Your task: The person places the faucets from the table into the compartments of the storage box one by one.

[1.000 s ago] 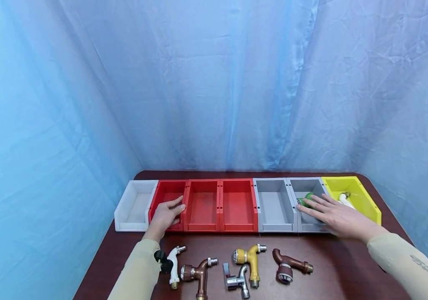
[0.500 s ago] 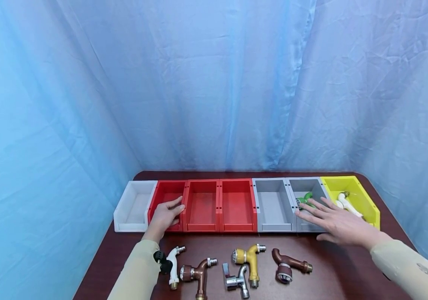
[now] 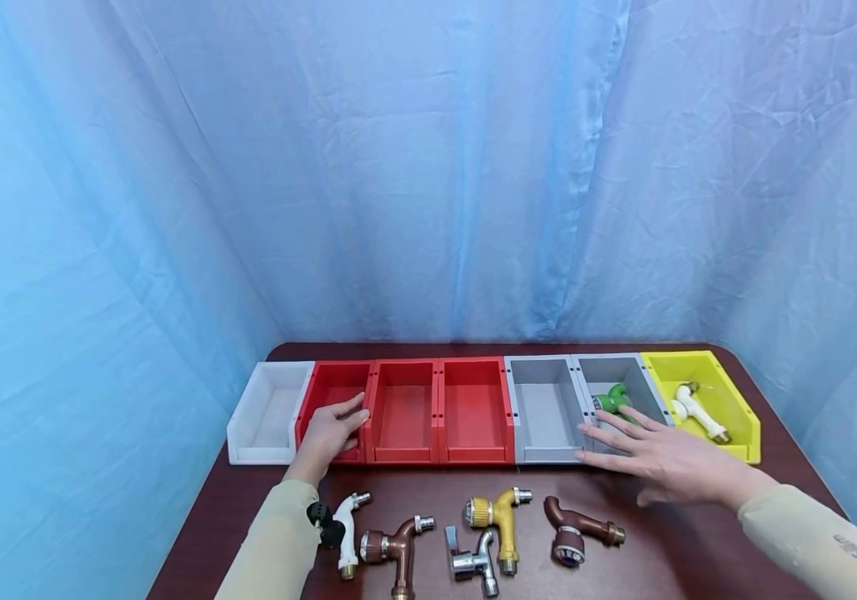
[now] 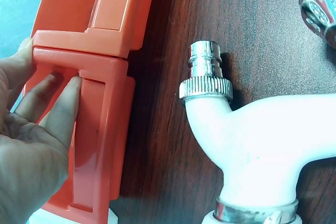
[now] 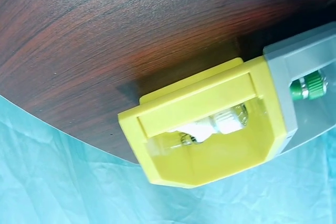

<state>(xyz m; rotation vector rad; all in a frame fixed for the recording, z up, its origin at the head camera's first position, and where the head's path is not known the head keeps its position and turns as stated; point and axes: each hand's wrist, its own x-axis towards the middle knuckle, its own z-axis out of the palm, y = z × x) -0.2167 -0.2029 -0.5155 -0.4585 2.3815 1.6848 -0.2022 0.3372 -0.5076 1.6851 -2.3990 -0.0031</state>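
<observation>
My left hand (image 3: 333, 432) reaches into the leftmost red bin (image 4: 100, 145). Its thumb and fingers pinch the side wall this bin shares with the neighbouring red one. My right hand (image 3: 664, 458), fingers spread and holding nothing, hovers before the right grey bin (image 3: 627, 367), partly covering its front. A green tap (image 3: 612, 400) lies in that bin. In the yellow bin (image 3: 736, 408) beside it lies a white tap (image 3: 701, 414). The right hand is out of sight in the right wrist view.
On the dark wood table lie a white tap with black handle (image 3: 347, 537), a brown tap (image 3: 398, 550), a chrome tap (image 3: 477, 564), a yellow tap (image 3: 506, 525) and a dark brown tap (image 3: 586, 529). A white bin (image 3: 263, 454) ends the row at left. Blue curtains hang behind.
My right hand has drawn back from the right grey bin toward the table's front, uncovering more of the green tap and the white tap in the yellow bin. The left hand stays put.
</observation>
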